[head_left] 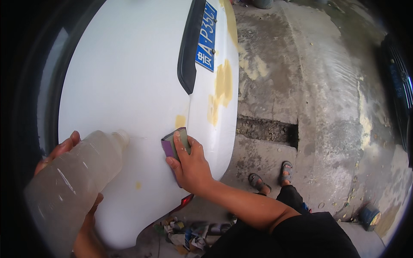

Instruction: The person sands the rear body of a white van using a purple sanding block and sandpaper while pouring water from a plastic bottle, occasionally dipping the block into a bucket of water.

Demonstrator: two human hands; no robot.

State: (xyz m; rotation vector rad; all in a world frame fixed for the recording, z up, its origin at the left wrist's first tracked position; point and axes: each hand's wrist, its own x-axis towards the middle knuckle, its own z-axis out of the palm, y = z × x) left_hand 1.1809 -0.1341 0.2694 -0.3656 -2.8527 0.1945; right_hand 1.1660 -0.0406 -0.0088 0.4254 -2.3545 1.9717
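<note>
The white car's rear panel (129,64) fills the left and middle of the view. My right hand (192,167) grips a sanding block (169,148), purple on one side and grey-green on the other, and presses it to the panel. Just beyond the block is a small patch of yellow filler (180,121). At the left, my left hand (64,148) is wrapped round a large clear plastic bottle (79,176) holding cloudy liquid. The bottle is tilted, its mouth (121,137) pointing toward the block. Its body hides part of that hand.
A larger filler patch (223,84) lies on the bumper, near the blue licence plate (206,36). A gravel-bottomed trench (266,132) cuts the concrete floor beyond my sandals (259,182). Litter (189,234) lies below the car's corner. At right are a bucket (370,216) and a dark vehicle (400,81).
</note>
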